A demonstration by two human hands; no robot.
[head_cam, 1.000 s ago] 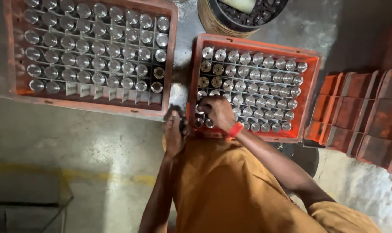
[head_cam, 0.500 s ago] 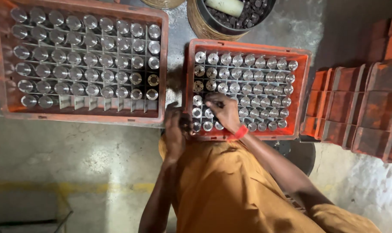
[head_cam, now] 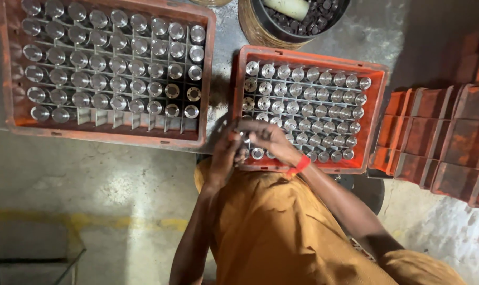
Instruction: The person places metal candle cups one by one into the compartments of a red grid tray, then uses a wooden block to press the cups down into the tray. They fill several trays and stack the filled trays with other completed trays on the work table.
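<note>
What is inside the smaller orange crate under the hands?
The smaller orange crate holds rows of shiny metal cylinders. The left hand and right hand cover its near-left corner, hiding what is there.

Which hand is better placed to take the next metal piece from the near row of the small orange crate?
Probably the right hand: it lies over the near-left cells of the small orange crate, above the metal pieces. The left hand sits at the crate's outer corner, beside it.
</note>
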